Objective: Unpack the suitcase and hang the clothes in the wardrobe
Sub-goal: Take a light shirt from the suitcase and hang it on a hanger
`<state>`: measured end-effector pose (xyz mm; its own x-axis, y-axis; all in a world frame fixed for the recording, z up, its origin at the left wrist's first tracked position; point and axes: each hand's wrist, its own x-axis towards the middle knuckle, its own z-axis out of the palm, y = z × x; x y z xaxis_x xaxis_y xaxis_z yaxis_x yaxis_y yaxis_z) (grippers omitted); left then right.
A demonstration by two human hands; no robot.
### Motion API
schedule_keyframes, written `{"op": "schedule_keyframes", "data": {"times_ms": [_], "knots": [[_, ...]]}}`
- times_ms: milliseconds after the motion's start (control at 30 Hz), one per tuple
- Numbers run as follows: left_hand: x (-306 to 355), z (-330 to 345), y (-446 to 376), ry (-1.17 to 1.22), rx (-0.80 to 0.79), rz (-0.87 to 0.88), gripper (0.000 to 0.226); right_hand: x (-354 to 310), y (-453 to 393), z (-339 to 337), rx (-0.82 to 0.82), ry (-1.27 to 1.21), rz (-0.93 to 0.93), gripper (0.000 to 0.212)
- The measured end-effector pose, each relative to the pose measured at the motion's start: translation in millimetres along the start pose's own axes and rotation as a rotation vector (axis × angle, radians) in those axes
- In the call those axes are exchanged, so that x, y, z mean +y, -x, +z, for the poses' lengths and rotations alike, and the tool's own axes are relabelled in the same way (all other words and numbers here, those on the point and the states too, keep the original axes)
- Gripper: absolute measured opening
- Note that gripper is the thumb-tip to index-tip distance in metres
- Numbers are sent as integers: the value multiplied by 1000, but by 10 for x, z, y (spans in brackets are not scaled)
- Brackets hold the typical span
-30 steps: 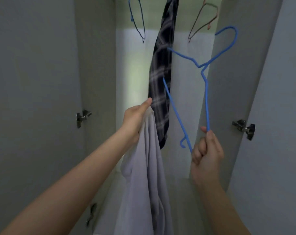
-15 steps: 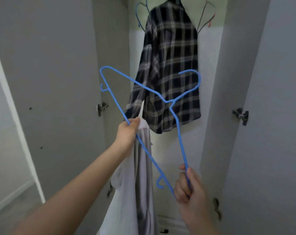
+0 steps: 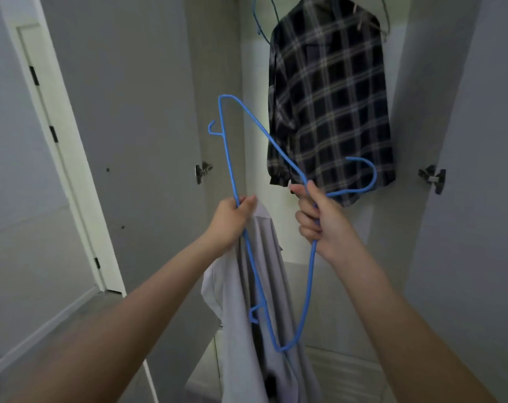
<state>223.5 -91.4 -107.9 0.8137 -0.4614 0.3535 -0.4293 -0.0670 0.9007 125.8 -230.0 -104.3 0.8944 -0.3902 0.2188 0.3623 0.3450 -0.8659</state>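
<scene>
**Hanger in both hands, grey shirt waiting**

Fingers of my right hand (image 3: 319,225) curl round the blue hanger (image 3: 287,167) at its neck, just below the hook. My left hand (image 3: 232,216) pinches the hanger's long bar and, in the same clench, the collar of the light grey shirt (image 3: 264,286), which dangles below my wrist in front of the open wardrobe (image 3: 218,82). The hanger is tilted on end, and none of it is inside the shirt yet.

By my judgement the task is partway: one plaid shirt (image 3: 331,106) already hangs inside, at the top. This grey one has yet to be threaded onto the hanger and hooked up. The suitcase is out of view, so I cannot tell what remains in it.

Count: two shirts; one hanger in hand, at least two spare hangers (image 3: 261,27) near the top.
</scene>
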Motion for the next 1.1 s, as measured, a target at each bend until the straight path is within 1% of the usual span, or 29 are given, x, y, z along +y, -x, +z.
{"op": "schedule_keyframes", "data": {"times_ms": [67, 100, 133, 167, 200, 233, 300, 367, 433, 533, 633, 667, 733, 833, 933, 1000, 1067, 1100], "knots": [[36, -96, 7, -18, -76, -54, 29, -13, 0, -5, 12, 29, -51, 27], [47, -161, 17, 5, -168, -114, 20, -21, 12, -23, 22, 50, -73, 26], [62, -217, 29, 75, -279, -173, 13, -35, 23, -58, 26, 68, -90, 26], [46, -281, 42, 172, -379, -217, 12, -44, 44, -105, 24, 79, -105, 26], [21, -327, 54, 271, -438, -247, 13, -50, 67, -166, 17, 88, -121, 26], [-15, -347, 69, 372, -462, -288, 14, -59, 95, -234, 8, 104, -134, 26], [-123, -320, 106, 498, -439, -381, 19, -17, 184, -397, -3, 134, -139, 27], [-251, -232, 134, 551, -381, -458, 23, 100, 283, -554, -22, 176, -111, 31], [-350, -161, 139, 592, -312, -514, 25, 225, 379, -671, -43, 215, -90, 30], [-409, -93, 116, 644, -267, -550, 28, 359, 527, -801, -55, 244, -77, 32], [-486, -67, 41, 722, -224, -531, 41, 545, 730, -991, -106, 269, -30, 42], [-505, -83, 17, 715, -208, -530, 42, 608, 791, -1050, -119, 272, -19, 47], [-543, -108, -40, 672, -198, -542, 31, 719, 889, -1165, -84, 276, 1, 48], [-571, -145, -107, 584, -177, -534, 24, 816, 982, -1271, 10, 351, 31, 26], [-574, -144, -167, 370, -130, -499, 15, 871, 1027, -1328, 42, 477, 62, 29], [-561, -146, -213, 186, -84, -425, 11, 870, 1031, -1323, 32, 550, 71, 29], [-534, -120, -231, 36, -69, -344, 17, 893, 999, -1302, 21, 659, 86, 27], [-511, -87, -220, 2, -76, -316, 20, 921, 976, -1268, 24, 715, 96, 26]]}}
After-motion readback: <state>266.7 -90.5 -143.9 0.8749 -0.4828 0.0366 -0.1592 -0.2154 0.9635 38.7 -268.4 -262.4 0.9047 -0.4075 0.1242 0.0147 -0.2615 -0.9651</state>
